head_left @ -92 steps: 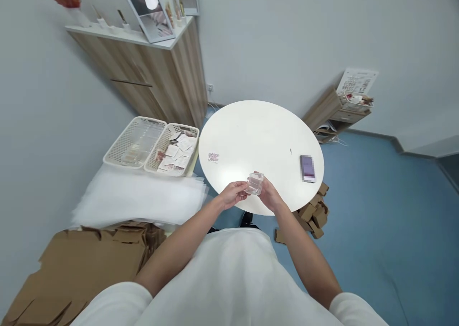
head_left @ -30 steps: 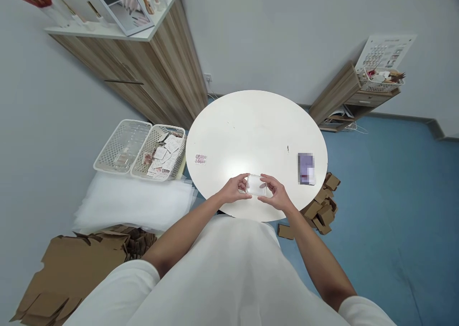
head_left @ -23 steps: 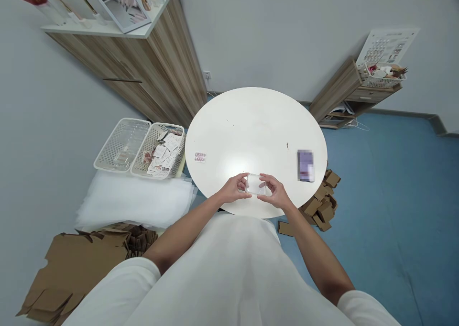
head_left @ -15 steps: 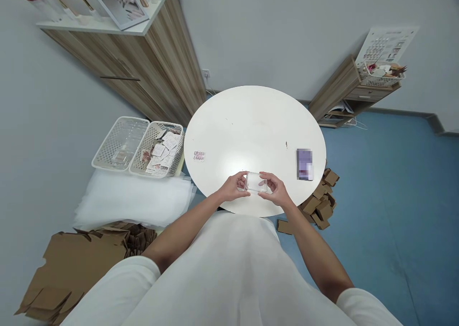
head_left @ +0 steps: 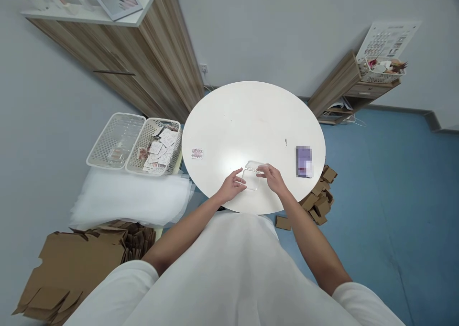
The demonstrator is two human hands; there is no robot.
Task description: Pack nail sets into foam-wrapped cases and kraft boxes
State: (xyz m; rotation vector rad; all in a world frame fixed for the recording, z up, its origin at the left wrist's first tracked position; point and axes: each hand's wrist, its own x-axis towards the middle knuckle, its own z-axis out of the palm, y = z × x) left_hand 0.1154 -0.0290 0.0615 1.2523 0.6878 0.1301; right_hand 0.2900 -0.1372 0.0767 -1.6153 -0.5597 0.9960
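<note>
You seem to be in a small workroom or packing room: to your left lie flattened cardboard (head_left: 82, 254), a pile of whitish plastic sheets (head_left: 132, 197) and baskets (head_left: 106, 166) of cards and clear cases; small cardboard boxes (head_left: 317, 202) sit on the floor by your white table (head_left: 251, 120). A framed picture (head_left: 116, 0) on the cabinet (head_left: 118, 48) adds a showroom touch.

The hands (head_left: 231, 186) (head_left: 271, 177) partly hide the clear case (head_left: 253, 164), pixels blur the purple item (head_left: 303, 158), and the photo frame (head_left: 116, 0) is cropped.
</note>
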